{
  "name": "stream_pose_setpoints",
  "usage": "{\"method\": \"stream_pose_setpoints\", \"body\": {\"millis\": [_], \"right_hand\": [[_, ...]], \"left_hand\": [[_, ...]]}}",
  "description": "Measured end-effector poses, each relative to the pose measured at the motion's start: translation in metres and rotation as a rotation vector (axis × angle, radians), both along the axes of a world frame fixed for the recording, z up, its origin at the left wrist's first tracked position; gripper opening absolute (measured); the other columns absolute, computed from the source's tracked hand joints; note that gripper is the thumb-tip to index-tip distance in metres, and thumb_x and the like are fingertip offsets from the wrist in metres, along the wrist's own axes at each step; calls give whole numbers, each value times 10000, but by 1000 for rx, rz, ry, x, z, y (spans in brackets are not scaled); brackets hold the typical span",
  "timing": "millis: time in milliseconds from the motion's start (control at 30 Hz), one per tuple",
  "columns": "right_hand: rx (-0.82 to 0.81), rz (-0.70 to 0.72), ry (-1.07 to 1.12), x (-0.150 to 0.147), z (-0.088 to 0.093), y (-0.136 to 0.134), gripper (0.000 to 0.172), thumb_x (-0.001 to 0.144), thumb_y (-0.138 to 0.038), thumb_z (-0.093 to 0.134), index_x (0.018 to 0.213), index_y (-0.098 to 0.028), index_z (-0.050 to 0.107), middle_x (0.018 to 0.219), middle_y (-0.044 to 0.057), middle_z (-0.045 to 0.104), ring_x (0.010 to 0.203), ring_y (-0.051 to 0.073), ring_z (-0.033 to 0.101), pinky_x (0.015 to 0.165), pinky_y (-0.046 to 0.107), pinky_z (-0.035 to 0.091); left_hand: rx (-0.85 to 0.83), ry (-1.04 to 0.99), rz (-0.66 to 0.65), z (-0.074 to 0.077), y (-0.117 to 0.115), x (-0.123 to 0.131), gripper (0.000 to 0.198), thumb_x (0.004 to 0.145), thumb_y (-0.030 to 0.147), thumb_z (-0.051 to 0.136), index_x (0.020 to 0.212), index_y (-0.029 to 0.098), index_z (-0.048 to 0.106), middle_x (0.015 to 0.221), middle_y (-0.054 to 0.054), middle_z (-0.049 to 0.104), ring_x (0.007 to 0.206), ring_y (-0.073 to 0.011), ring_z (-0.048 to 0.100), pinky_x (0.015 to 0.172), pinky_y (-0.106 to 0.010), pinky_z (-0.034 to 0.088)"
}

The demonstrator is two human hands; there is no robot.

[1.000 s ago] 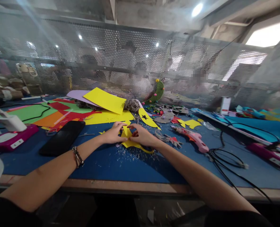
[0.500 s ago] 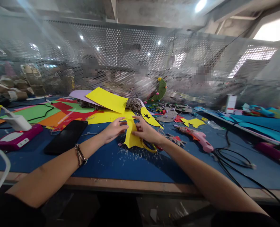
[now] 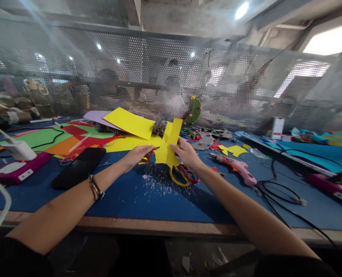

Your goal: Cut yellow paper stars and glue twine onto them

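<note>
My right hand (image 3: 188, 154) is closed on yellow felt pieces (image 3: 173, 142), its thumb across the front of an upright strip. Another yellow part spreads to the left behind that strip. My left hand (image 3: 138, 157) has its fingers curled in, the fingertips at the left edge of the yellow felt; a bit of yellow shows beneath them. Just below the right hand lie scissors (image 3: 179, 177) with one yellow and one red handle loop, their blades hidden under the felt. Pale scraps (image 3: 159, 184) are scattered over the blue tabletop (image 3: 124, 204).
A black phone (image 3: 80, 167) and a purple power strip (image 3: 23, 169) lie left. Coloured felt sheets (image 3: 52, 138) and a larger yellow sheet (image 3: 130, 121) are behind. On the right are a pink glue gun (image 3: 243, 173) and black cables (image 3: 280, 192). A perforated metal screen (image 3: 148, 65) stands at the back.
The yellow felt has been lifted off the table and turned upright in my right hand, uncovering the scissors' handles. My left hand's fingers have closed at the felt's left edge.
</note>
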State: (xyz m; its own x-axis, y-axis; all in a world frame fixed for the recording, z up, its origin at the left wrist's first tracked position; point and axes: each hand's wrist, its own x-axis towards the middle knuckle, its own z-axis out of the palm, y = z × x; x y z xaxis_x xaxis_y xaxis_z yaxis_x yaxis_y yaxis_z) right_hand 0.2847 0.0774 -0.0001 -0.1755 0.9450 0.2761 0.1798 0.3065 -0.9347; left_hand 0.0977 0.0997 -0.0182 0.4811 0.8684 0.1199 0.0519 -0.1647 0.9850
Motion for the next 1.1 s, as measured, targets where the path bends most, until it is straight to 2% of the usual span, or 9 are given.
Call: {"method": "stream_pose_setpoints", "body": {"millis": [133, 300, 433, 567, 700, 833, 900, 1000, 1100], "right_hand": [[28, 71, 29, -2, 0, -3, 274, 727, -374, 511, 936, -197, 516, 871, 31, 640, 742, 175, 614, 666, 311, 500], [121, 47, 46, 5, -3, 4, 280, 735, -421, 503, 900, -201, 558, 861, 19, 635, 739, 155, 603, 717, 310, 481], [220, 67, -17, 4, -5, 5, 237, 737, -409, 519, 831, -201, 582, 787, 16, 626, 693, 140, 585, 710, 309, 468], [396, 79, -122, 5, 3, -3, 227, 735, -416, 530, 695, -199, 581, 853, 35, 600, 790, 150, 551, 760, 314, 430], [546, 137, -301, 7, 9, -10, 274, 699, -433, 568, 573, -190, 591, 976, 59, 569, 932, 197, 498, 869, 365, 344], [611, 181, -440, 5, 7, -12, 302, 708, -455, 546, 564, -198, 613, 1104, 52, 512, 1002, 231, 448, 914, 415, 270], [625, 182, -476, 4, 6, -11, 280, 694, -449, 563, 573, -203, 618, 1147, 44, 481, 1057, 251, 403, 934, 430, 237], [633, 145, -475, 7, 5, -7, 194, 662, -379, 609, 575, -206, 616, 1180, 33, 443, 1117, 266, 340, 956, 434, 204], [609, 69, -407, 10, 4, -2, 112, 664, -277, 595, 584, -197, 593, 1117, 43, 460, 1073, 240, 389, 941, 419, 244]], "left_hand": [[44, -35, -18, -2, 2, 2, 304, 694, 335, 583, 931, 144, 593, 806, -32, 589, 579, -82, 492, 601, -235, 421], [66, -79, 8, -1, 2, 1, 263, 693, 308, 584, 899, 145, 585, 770, -19, 556, 545, -69, 475, 603, -243, 424], [59, -99, -48, 2, -3, 2, 405, 670, 335, 616, 1037, 185, 531, 1013, -77, 539, 711, -127, 550, 635, -257, 441], [66, -124, -71, 0, -5, 3, 404, 702, 372, 584, 1055, 185, 528, 1031, -116, 547, 825, -187, 559, 643, -276, 452], [172, -245, -78, -1, -3, 3, 389, 687, 299, 590, 1056, 199, 520, 1102, -85, 538, 1002, -204, 510, 817, -300, 418], [267, -309, 14, -1, 1, 2, 260, 724, 245, 504, 966, 164, 553, 1020, -83, 581, 983, -215, 527, 867, -371, 398], [333, -324, 93, 0, 3, 1, 252, 697, 178, 493, 940, 160, 559, 997, -76, 583, 1009, -218, 509, 911, -392, 361], [456, -356, 189, 2, 4, 0, 309, 620, 76, 484, 902, 171, 569, 1058, -53, 539, 1107, -196, 429, 1000, -347, 263], [515, -387, 236, 4, 4, -1, 364, 580, 42, 461, 904, 177, 560, 1071, -45, 519, 1110, -180, 427, 1009, -312, 260]]}}
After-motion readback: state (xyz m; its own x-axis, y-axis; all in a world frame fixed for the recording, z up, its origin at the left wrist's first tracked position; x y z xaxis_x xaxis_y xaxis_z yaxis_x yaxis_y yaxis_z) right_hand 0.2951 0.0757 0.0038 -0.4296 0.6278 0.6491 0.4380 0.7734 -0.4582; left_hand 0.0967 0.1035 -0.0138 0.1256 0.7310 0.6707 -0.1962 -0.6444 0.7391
